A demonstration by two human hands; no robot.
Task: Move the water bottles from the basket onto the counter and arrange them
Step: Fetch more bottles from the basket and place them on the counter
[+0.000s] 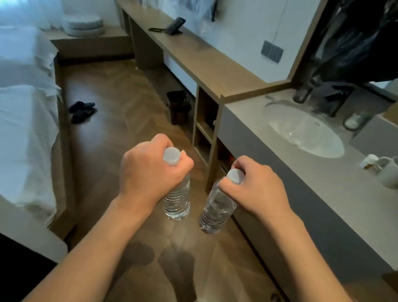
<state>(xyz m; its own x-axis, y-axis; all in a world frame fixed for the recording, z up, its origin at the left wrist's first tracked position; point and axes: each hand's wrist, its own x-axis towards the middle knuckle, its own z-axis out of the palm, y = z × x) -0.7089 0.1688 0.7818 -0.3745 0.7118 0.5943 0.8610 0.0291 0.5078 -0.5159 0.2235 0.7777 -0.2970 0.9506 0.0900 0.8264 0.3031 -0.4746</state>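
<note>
Two hands (149, 167) (251, 181) gripping water bottles (177, 198) over wood floor (122, 117), grey counter (313, 183) right

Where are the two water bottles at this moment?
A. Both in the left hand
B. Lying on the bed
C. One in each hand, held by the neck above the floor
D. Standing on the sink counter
C: the left hand grips one water bottle just under its cap, the right hand the other water bottle, both hanging over the wooden floor.

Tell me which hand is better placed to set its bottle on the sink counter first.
Probably the right hand. Its bottle hangs right beside the counter, while the left hand and its bottle hang farther out over the floor.
</note>
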